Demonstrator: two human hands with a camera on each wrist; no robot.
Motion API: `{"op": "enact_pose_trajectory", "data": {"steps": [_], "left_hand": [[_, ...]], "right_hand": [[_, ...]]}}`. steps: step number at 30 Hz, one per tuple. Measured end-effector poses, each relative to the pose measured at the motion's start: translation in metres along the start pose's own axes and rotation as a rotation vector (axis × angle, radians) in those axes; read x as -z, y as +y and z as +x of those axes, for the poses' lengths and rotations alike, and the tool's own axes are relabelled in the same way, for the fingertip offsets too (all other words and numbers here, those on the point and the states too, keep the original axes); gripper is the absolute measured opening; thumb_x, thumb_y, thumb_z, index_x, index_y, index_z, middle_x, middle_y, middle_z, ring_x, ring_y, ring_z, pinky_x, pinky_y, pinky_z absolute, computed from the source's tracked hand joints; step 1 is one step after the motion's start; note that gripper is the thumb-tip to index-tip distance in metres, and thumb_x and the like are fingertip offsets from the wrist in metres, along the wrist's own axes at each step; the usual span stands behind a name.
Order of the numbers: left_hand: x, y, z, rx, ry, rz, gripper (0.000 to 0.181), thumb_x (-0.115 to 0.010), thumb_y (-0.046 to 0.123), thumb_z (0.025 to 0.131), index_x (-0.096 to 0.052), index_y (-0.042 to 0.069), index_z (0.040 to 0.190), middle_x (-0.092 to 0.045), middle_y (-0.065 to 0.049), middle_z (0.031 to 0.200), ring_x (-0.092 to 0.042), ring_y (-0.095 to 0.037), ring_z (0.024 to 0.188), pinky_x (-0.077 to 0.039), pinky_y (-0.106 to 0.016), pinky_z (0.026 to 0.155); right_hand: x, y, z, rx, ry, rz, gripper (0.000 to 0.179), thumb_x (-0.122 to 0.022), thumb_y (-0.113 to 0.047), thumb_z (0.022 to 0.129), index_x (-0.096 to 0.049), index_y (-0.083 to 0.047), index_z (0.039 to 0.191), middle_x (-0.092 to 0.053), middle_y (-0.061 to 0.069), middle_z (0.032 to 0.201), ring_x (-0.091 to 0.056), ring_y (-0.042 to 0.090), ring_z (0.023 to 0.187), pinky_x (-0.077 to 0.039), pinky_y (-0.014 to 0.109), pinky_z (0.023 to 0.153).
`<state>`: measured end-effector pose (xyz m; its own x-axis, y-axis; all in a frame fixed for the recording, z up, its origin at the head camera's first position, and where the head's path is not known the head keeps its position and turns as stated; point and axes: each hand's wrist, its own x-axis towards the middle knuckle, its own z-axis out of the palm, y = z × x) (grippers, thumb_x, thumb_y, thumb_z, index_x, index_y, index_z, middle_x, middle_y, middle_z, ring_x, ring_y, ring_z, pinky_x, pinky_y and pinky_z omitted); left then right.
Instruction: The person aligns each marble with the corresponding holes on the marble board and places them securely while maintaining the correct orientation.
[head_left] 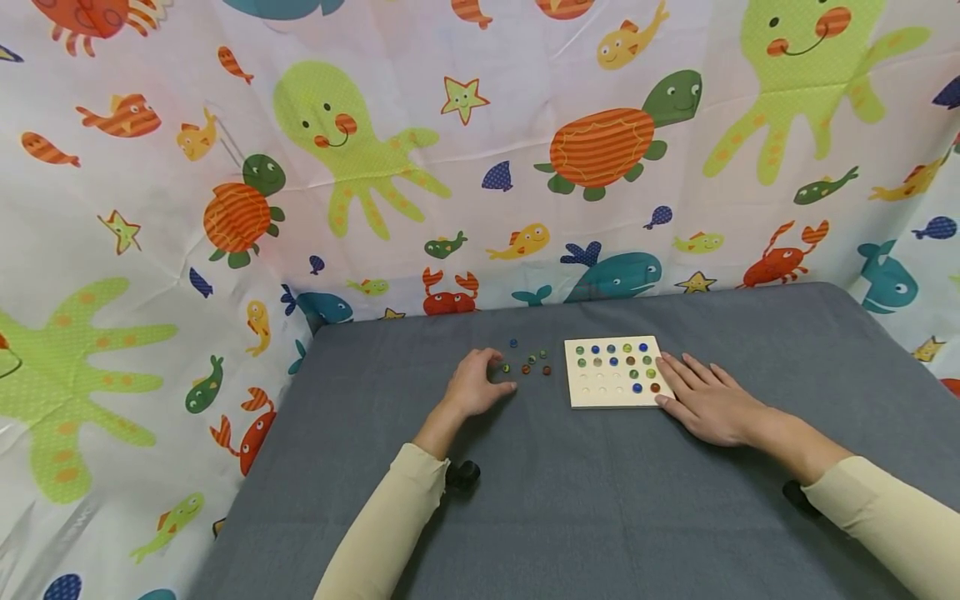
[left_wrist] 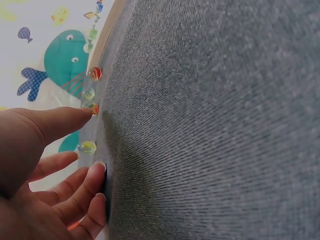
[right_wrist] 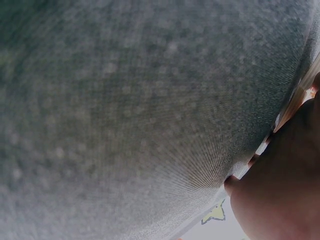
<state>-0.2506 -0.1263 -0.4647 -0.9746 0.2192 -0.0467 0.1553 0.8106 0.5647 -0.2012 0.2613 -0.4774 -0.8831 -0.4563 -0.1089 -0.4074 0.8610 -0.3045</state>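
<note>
A pale wooden board (head_left: 600, 402) with rows of round hollows lies on the table. Coloured marbles fill its two upper rows and the right part of the lower ones; several hollows at the lower left are bare. My right hand (head_left: 708, 400) lies flat with straight fingers, its fingertips and thumb touching the board's right edge. Left of the board, loose marbles lie scattered, among them a blue marble (head_left: 513, 343) and a reddish marble (head_left: 547, 370). Beside them is my left hand (head_left: 472, 385), thumb and fingers apart, around a yellow-green marble (left_wrist: 88, 147) without visibly gripping it.
Grey cloth (head_left: 555, 517) covers the table. Behind it and at the sides hangs a white curtain (head_left: 510, 50) printed with sea animals. A black wrist device (head_left: 462, 475) sits at the left cuff, another (head_left: 799, 497) at the right cuff.
</note>
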Motion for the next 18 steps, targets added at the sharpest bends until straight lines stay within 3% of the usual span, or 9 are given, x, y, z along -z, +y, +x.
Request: {"op": "enact_pose_trajectory", "data": {"steps": [18], "left_hand": [[0.0,-0.001,0.013,0.039,-0.024,0.003,0.038,-0.076,0.028,0.094,-0.067,0.008,0.125,-0.064,-0.009,0.117,-0.06,-0.027,0.109,-0.049,-0.047,0.094]], "right_hand": [[-0.001,-0.001,-0.001,0.002,0.005,0.006,0.073,-0.037,-0.05,0.109,-0.022,-0.001,0.161,-0.019,0.023,0.167,-0.014,0.05,0.152,-0.009,0.072,0.115]]}}
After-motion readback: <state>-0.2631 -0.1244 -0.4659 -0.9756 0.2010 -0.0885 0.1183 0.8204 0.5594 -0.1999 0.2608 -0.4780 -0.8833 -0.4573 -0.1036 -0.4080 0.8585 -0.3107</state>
